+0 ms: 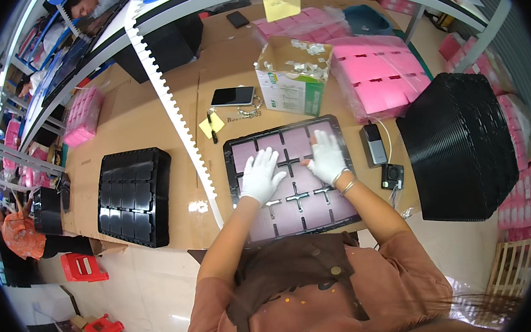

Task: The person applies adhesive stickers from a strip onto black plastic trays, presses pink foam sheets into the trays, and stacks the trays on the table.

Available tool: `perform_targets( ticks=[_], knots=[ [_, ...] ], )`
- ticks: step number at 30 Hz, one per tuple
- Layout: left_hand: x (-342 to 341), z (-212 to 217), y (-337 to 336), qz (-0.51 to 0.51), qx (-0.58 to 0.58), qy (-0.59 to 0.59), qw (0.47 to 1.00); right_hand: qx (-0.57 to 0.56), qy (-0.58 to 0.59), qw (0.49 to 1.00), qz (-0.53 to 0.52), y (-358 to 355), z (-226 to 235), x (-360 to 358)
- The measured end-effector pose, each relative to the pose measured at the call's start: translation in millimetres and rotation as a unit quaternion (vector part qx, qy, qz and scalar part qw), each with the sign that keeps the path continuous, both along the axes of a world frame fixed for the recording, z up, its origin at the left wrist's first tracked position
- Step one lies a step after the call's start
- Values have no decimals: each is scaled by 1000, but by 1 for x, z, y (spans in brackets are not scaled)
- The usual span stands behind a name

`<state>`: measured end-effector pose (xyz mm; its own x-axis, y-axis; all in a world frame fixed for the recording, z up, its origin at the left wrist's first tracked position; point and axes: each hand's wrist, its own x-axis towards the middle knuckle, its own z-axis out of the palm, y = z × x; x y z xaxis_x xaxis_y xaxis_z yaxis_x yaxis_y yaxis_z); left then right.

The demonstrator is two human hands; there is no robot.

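Observation:
A black compartment tray (232, 145) lies on the cardboard-covered table right in front of me, its pockets filled with pale pink flat pieces (298, 143). My left hand (260, 176), in a white glove, rests flat with fingers spread on the tray's left-middle pockets. My right hand (326, 157), also gloved and with a bangle at the wrist, lies flat on the right-middle pockets. Neither hand grips anything.
A stack of empty black trays (134, 196) sits at left and a taller one (460, 144) at right. An open carton (293, 76) of small packets, a phone (232, 96), a marker (212, 128), bagged pink pieces (380, 76) and a small scanner (375, 143) lie behind and beside the tray.

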<state>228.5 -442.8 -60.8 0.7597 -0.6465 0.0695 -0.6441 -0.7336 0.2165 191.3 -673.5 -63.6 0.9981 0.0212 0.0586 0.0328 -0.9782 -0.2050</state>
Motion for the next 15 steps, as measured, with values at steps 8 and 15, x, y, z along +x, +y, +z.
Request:
perform_targets(
  ticks=[8, 15],
  knots=[
    [28, -16, 37, 154, 23, -89, 984, -46, -24, 999, 10, -21, 5, 23],
    [5, -24, 49, 78, -26, -31, 996, -55, -20, 997, 57, -23, 7, 1]
  ],
)
